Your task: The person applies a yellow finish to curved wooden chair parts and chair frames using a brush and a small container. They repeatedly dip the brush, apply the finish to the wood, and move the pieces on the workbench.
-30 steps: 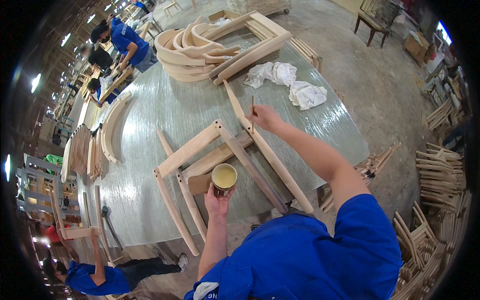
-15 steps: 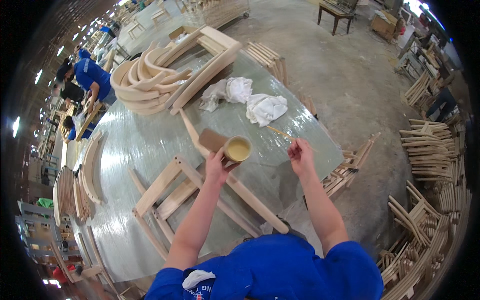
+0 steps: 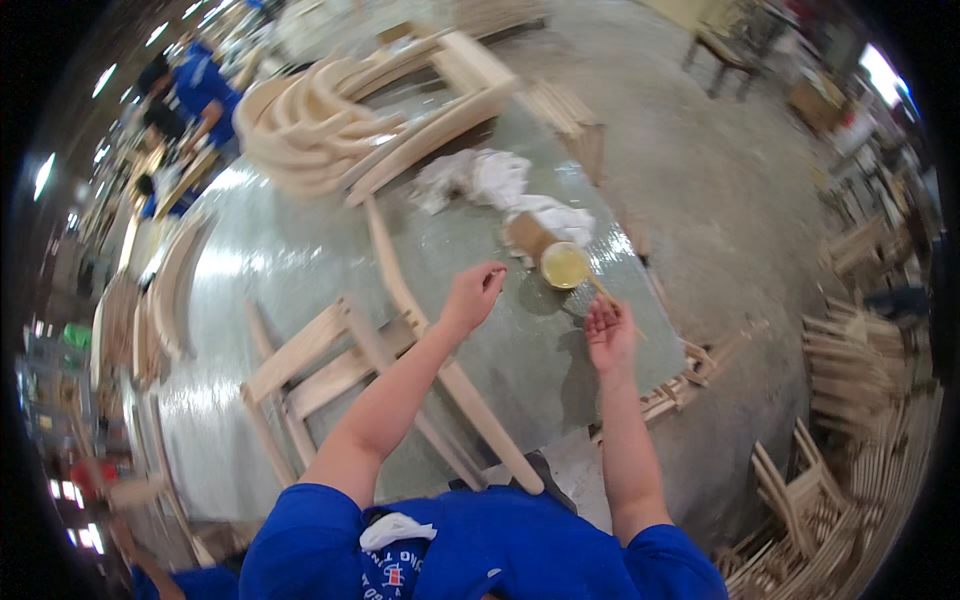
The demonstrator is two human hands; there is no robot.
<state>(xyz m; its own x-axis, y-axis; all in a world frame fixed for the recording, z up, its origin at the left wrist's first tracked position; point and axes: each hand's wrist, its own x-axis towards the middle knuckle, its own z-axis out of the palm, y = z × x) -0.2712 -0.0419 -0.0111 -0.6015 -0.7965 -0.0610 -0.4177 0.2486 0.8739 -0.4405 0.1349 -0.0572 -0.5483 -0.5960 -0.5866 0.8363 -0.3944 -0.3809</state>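
Note:
A round cup of yellowish liquid (image 3: pixel 566 267) stands on the film-covered table (image 3: pixel 545 375). Against its far left side is a flat brown piece (image 3: pixel 528 238); whether it is joined to the cup I cannot tell. My right hand (image 3: pixel 611 335) pinches a thin wooden stick (image 3: pixel 603 288), its far end at the cup's rim. Left of the cup, my left hand (image 3: pixel 474 298) is empty, with fingers half curled and a gap by the thumb. It hovers over the long leg of a pale wooden chair frame (image 3: pixel 325 345). Beyond the cup lie crumpled white cloths (image 3: pixel 490 178).
Stacked curved wooden parts (image 3: pixel 315 125) and a larger wooden frame (image 3: pixel 440 125) cover the table's far side. More curved pieces (image 3: pixel 170 290) lie at its left edge. Wooden parts (image 3: pixel 860 350) are piled on the right. A person in blue (image 3: pixel 205 90) stands at far left.
The cup, held in my left hand before, has moved right and is out of that hand. My right hand has lowered slightly with the stick, whose end now meets the cup. The view has shifted and blurred.

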